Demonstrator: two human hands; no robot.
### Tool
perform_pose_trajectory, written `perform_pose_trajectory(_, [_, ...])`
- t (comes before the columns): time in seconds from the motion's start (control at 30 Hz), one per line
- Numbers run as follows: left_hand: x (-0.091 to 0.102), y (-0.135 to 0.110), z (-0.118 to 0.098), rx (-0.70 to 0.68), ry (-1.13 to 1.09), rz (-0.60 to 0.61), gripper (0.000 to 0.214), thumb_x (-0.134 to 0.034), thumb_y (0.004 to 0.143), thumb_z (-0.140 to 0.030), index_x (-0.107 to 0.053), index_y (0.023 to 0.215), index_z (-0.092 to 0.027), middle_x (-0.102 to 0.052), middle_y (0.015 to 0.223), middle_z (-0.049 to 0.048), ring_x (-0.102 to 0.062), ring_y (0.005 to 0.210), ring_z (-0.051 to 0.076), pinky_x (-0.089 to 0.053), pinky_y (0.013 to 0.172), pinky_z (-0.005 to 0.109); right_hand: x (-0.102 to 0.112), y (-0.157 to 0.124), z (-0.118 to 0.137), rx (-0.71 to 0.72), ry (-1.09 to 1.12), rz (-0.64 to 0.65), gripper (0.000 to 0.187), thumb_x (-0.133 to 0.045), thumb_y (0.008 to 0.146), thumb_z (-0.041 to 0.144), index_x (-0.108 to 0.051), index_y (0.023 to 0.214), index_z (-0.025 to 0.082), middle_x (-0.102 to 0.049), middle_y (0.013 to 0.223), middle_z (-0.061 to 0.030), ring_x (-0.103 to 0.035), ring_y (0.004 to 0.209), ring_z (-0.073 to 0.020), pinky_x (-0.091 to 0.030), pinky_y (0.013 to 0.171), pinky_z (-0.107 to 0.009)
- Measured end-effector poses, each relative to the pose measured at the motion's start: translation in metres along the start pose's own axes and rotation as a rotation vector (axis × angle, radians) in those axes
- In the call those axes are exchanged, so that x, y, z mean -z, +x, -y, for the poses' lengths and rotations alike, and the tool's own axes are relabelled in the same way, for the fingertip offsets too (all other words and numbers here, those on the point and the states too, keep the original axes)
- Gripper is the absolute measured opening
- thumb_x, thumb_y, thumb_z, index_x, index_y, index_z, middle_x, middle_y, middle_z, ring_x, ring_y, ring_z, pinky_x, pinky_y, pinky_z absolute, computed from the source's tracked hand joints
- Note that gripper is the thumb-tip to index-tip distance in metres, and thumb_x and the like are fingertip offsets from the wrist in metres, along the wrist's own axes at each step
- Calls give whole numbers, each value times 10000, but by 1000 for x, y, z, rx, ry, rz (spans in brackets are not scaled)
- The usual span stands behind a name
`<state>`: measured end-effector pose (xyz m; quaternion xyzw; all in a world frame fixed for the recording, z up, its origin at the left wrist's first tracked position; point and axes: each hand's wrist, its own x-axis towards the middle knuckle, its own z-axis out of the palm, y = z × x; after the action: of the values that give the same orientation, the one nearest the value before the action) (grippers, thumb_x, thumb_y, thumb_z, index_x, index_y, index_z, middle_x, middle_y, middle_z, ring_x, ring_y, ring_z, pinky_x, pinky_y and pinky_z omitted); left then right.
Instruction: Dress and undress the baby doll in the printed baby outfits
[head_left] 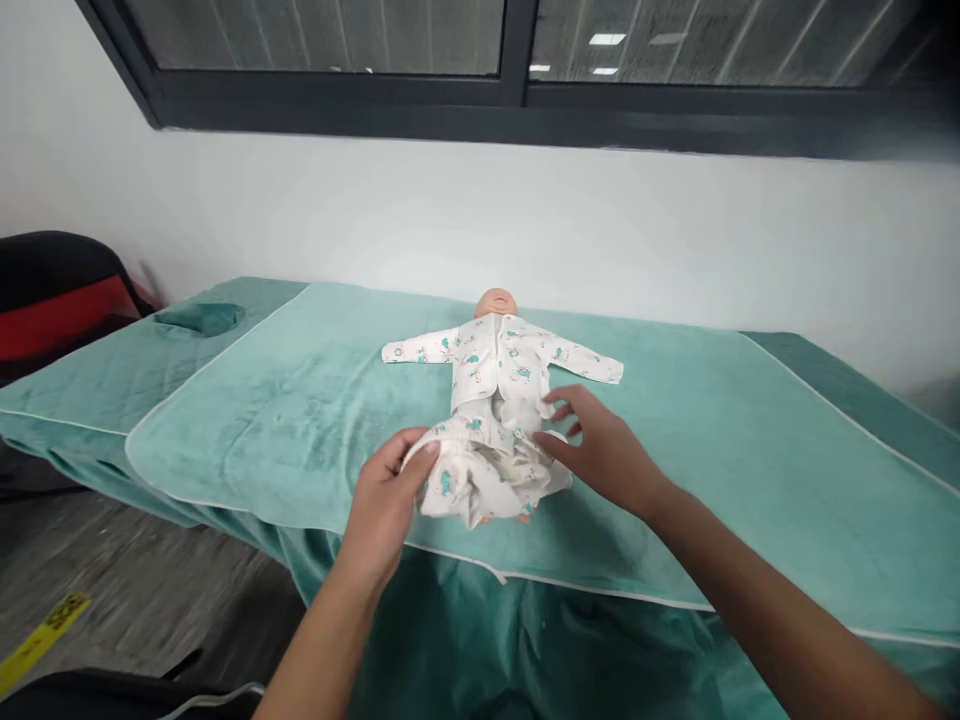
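A baby doll (496, 302) lies on its back on a teal towel (300, 410), head toward the wall. It wears a white printed top (499, 360) with the sleeves spread out. Bunched white printed trousers (487, 475) cover its legs. My left hand (386, 510) pinches the left edge of the trousers' waistband. My right hand (600, 450) grips the waistband's right side, fingers curled into the cloth near the doll's hip. Small feet show just under the bunched fabric.
The towel lies over a table draped in darker teal cloth (862, 400). A folded teal cloth (201, 318) sits at the far left corner. A black and red chair (60, 290) stands left of the table. A white wall and dark window frame are behind.
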<state>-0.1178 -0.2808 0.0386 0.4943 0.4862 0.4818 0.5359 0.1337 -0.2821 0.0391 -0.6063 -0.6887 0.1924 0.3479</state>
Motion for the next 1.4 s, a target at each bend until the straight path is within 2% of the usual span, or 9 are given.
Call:
perform_pose_trajectory(0.17, [0, 7, -41, 16, -45, 180, 246, -701, 814, -401, -715, 951, -197, -650, 756, -12, -571, 685, 126, -429, 611, 211, 8, 0, 51, 595, 15, 164, 397, -565, 948, 277, -509, 1338, 325, -521, 1406, -60, -472, 1312, -226, -428, 1059, -418])
perform_pose_trajectory(0.37, [5, 10, -71, -53, 16, 126, 230, -702, 794, -311, -686, 1007, -227, -569, 643, -44, -471, 529, 88, -353, 493, 197, -1, 22, 75, 454, 61, 354, 129, -649, 892, 339, -586, 947, 240, -623, 848, 19, -576, 775, -144, -459, 741, -311])
perform_pose_trajectory(0.5, [9, 7, -71, -74, 64, 45, 226, -672, 814, -329, -662, 1019, -232, -547, 668, -42, -483, 547, 99, -382, 502, 211, -13, 27, 70, 433, -18, 306, 123, -547, 913, 264, -537, 803, 210, -586, 805, 14, -513, 747, -146, -387, 721, -326])
perform_pose_trajectory(0.67, [14, 10, -50, -427, 403, -187, 205, -623, 854, -308, -647, 1041, -226, -627, 1033, 28, -596, 892, 173, -487, 755, 286, -14, 32, 75, -32, 531, 152, 166, -566, 897, 363, -504, 817, 232, -466, 674, 57, -453, 640, -126, -354, 613, -275])
perform_pose_trajectory(0.73, [9, 10, -44, -566, 526, -113, 168, -593, 880, -296, -647, 1017, -216, -628, 1097, 44, -583, 1023, 201, -468, 893, 328, -12, 34, 80, -102, 713, 140, 169, -610, 869, 379, -526, 837, 236, -467, 676, 61, -448, 638, -120, -350, 605, -262])
perform_pose_trajectory(0.93, [-10, 4, -34, -284, 552, 332, 366, -574, 909, -421, -565, 1225, -237, -664, 1053, 38, -609, 900, 194, -472, 774, 325, -8, 35, 82, -81, 962, 184, 134, -661, 826, 326, -564, 859, 240, -517, 740, 54, -461, 665, -114, -373, 625, -249])
perform_pose_trajectory(1.1, [0, 3, -37, -184, 605, 568, 337, -603, 862, -526, -650, 835, -194, -605, 718, -13, -509, 612, 135, -345, 546, 259, 1, 33, 53, -136, 859, -22, 137, -656, 828, 331, -561, 828, 233, -489, 752, 49, -465, 683, -111, -393, 633, -250])
perform_pose_trajectory(1.23, [9, 1, -53, -209, 443, 454, 334, -577, 903, -487, -662, 796, -182, -645, 747, -3, -558, 662, 136, -390, 580, 247, 12, 22, 45, -56, 497, -71, 126, -663, 820, 275, -628, 940, 260, -608, 991, 4, -573, 910, -166, -468, 772, -312])
perform_pose_trajectory(1.4, [8, -4, -74, -305, 210, 399, 271, -661, 865, -461, -699, 879, -194, -675, 788, 3, -586, 678, 131, -437, 588, 231, 25, 3, 80, 258, 411, 218, 391, -667, 865, 323, -603, 1251, 342, -580, 1322, -14, -550, 1185, -220, -483, 967, -394])
